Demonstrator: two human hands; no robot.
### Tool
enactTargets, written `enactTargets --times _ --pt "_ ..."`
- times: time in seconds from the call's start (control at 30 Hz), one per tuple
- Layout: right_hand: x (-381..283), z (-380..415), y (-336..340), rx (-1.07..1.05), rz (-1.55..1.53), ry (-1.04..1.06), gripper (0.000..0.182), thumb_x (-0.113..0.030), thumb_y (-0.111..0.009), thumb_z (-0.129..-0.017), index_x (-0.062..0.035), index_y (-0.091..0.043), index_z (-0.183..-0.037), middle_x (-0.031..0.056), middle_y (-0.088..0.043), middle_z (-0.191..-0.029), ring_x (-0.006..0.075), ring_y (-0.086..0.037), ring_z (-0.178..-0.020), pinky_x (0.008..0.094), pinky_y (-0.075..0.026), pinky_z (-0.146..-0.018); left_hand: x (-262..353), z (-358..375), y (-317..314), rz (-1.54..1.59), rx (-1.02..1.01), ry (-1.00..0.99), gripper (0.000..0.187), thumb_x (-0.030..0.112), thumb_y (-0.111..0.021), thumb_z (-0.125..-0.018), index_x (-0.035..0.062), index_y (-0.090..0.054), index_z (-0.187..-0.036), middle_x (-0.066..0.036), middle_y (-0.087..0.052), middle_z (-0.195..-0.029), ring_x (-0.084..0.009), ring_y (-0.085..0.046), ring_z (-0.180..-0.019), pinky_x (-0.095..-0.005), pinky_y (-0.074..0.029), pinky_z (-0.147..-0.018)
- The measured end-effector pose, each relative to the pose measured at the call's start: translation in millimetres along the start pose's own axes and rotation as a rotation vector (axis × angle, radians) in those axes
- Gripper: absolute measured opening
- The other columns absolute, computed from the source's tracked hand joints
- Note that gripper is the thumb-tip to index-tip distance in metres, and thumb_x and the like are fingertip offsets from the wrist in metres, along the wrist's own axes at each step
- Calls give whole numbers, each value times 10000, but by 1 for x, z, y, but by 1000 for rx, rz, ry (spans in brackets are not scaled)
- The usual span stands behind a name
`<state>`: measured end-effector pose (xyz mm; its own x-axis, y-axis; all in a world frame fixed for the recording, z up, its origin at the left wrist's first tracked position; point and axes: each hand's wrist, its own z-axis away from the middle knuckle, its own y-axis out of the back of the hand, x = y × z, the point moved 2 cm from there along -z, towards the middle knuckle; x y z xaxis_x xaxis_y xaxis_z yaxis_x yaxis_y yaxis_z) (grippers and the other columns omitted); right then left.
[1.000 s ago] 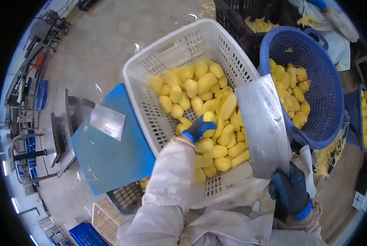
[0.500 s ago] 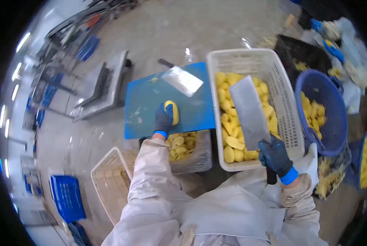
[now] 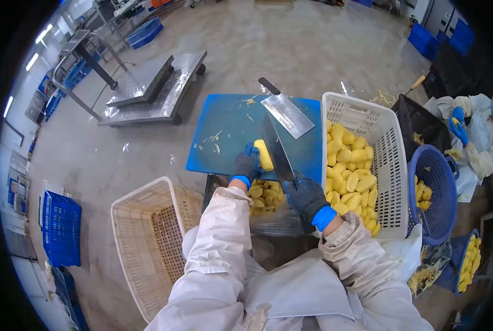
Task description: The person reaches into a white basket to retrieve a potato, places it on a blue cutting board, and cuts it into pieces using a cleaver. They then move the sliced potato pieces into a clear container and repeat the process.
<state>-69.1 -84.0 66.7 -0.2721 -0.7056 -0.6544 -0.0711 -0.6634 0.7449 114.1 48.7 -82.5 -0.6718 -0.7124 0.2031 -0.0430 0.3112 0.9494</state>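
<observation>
My left hand (image 3: pixel 247 164), in a dark glove, is closed on a peeled yellow potato (image 3: pixel 264 156) near the front edge of the blue cutting board (image 3: pixel 219 118). In my right hand (image 3: pixel 307 197), gloved alike, is the handle of a broad cleaver (image 3: pixel 278 148). Its blade stands edge-on over the board, just right of the potato. A second cleaver (image 3: pixel 290 115) with a black handle lies flat toward the board's far right. Beneath the front edge, yellow potato pieces (image 3: pixel 265 194) fill a container.
A white crate (image 3: pixel 392 165) of peeled potatoes adjoins the board's right side. Beyond it stand a purple basket (image 3: pixel 436 204) and a co-worker (image 3: pixel 480 132) in blue gloves. To the left are a beige crate (image 3: pixel 141 259), a metal platform cart (image 3: pixel 147 105) and a blue crate (image 3: pixel 62 229).
The cleaver in my right hand has moved left from over the potato crate to beside the potato, turning from flat to edge-on. My left hand still holds the potato. The view has shifted.
</observation>
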Motion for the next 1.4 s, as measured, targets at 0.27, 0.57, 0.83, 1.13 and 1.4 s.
enactTargets --times 0.27,0.57,0.83,1.13,1.4 --pt "-3 -39 -31 -133 151 -44 333 -258 -483 -821 25 -569 -975 264 -595 -893 411 -574 -854 456 -454 -773 10 4 14 586 46 325 398 314 -513 -849 90 -506 -1178 -259 -546 -1076 -394 -591 -838 -435 -492 -722" --pt "-40 -88 -64 -92 228 -121 320 -196 -417 -831 -8 -551 -1054 239 -614 -949 376 -599 -906 451 -462 -801 -1 8 15 472 -3 352 429 371 -374 -893 66 -483 -1173 -254 -571 -988 -450 -529 -887 -518 -416 -780" --pt "13 -45 -34 23 218 -3 341 -287 -436 -839 -23 -561 -1013 231 -616 -861 389 -595 -807 460 -461 -730 49 7 48 483 3 375 598 396 -471 -861 11 -330 -1296 -298 -458 -1173 -444 -470 -1040 -467 -398 -871" --pt "52 -7 16 175 201 34 394 -333 -450 -830 -24 -569 -1044 225 -619 -816 370 -602 -776 462 -465 -714 39 -8 21 1147 89 495 599 138 -516 -757 4 -335 -1312 -171 -481 -1177 -281 -510 -1001 -380 -460 -805" --pt "79 41 59 289 133 112 324 -322 -482 -857 -53 -565 -1018 205 -593 -699 390 -571 -664 467 -447 -582 105 33 108 2460 -216 300 486 91 -496 -788 -2 -407 -1257 -142 -509 -1171 -274 -512 -1030 -378 -445 -877"
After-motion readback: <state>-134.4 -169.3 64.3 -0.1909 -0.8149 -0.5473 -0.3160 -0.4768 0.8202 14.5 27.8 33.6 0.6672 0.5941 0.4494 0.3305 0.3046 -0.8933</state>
